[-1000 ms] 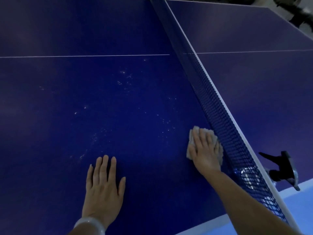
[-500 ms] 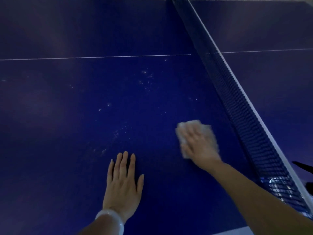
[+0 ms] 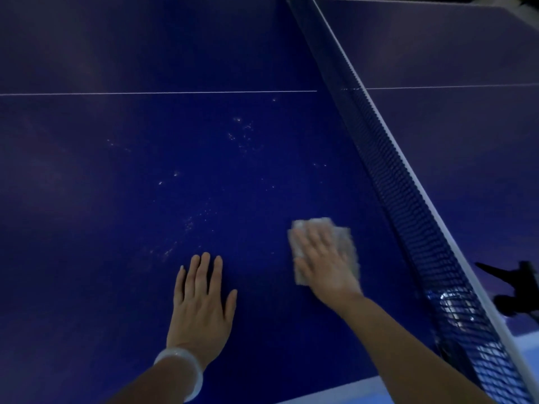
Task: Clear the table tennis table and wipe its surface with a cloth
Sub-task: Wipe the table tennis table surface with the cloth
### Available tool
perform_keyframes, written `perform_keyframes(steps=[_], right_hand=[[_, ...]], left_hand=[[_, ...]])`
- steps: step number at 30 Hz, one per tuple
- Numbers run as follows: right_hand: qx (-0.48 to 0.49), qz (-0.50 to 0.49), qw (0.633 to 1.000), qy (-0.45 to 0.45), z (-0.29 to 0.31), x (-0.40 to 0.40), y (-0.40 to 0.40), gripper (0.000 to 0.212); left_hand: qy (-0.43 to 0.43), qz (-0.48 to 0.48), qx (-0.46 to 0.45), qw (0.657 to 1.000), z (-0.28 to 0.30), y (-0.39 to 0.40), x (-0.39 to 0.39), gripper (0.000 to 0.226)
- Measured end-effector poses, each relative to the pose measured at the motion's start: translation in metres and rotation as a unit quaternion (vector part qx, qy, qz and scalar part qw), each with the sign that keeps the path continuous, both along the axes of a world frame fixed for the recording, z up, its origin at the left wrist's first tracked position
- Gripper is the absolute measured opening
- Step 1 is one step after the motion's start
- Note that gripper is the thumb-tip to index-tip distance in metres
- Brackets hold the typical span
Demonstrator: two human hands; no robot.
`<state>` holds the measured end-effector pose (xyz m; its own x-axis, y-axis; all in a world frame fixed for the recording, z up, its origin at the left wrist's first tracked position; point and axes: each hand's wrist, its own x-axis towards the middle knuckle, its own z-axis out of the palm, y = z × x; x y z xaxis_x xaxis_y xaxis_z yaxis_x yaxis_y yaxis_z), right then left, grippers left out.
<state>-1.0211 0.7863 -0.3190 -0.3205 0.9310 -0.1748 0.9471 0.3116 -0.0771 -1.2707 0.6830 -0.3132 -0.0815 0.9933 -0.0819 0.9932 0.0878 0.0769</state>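
Head view of a dark blue table [image 3: 87, 258] crossed by a thin white line. Pale specks [image 3: 186, 225] lie scattered over its middle. The left hand [image 3: 201, 304], a pale bracelet [image 3: 182, 367] at its wrist, lies flat on the surface with fingers straight and close together. To its right, the right hand [image 3: 323, 263] presses straight, spread fingers onto a small, pale grey, folded cloth [image 3: 344, 237], blurred, lying flat near the net [image 3: 393, 170]. A black clamp [image 3: 513, 287] stands at the net's near end.
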Motion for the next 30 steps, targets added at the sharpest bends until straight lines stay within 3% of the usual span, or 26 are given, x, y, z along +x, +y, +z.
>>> perform_keyframes(steps=[3,6,8,11,13,15,18,20,26,30], right_hand=[[-0.004,-0.213,0.977,0.014,0.002,0.046,-0.021,0.058],[0.011,-0.309,0.95,0.038,0.003,0.029,-0.053,0.059],[0.004,-0.287,0.957,0.04,0.003,-0.006,-0.069,0.058],[0.021,-0.101,0.993,0.049,0.001,-0.048,-0.079,0.061],[0.016,-0.023,0.998,0.053,0.003,-0.043,-0.068,0.061],[0.01,-0.059,0.997,0.047,0.002,-0.019,-0.053,0.061],[-0.018,-0.239,0.969,0.055,0.007,0.012,-0.044,0.059],[-0.027,-0.295,0.954,0.046,0.012,0.013,-0.043,0.06],[-0.051,-0.322,0.945,0.024,0.019,0.003,-0.04,0.059],[-0.042,-0.33,0.943,0.023,0.016,0.0,-0.031,0.058]], left_hand=[[-0.006,0.0,-0.005,1.0,-0.001,-0.001,0.0,0.07],[-0.014,-0.003,-0.002,1.0,-0.001,0.0,0.0,0.068],[-0.022,-0.006,0.003,1.0,-0.001,0.0,0.001,0.067],[-0.021,-0.004,0.003,1.0,0.001,0.0,0.002,0.066],[-0.018,-0.003,0.002,1.0,0.002,-0.001,0.001,0.066],[-0.018,-0.003,0.001,1.0,0.002,-0.001,0.001,0.066],[-0.031,0.002,-0.011,0.999,0.002,-0.002,0.001,0.067],[-0.04,0.001,-0.017,0.999,0.003,-0.002,0.0,0.066],[-0.078,-0.008,-0.03,0.996,0.01,-0.002,-0.006,0.068],[-0.126,-0.056,0.019,0.99,0.015,0.024,-0.006,0.058]])
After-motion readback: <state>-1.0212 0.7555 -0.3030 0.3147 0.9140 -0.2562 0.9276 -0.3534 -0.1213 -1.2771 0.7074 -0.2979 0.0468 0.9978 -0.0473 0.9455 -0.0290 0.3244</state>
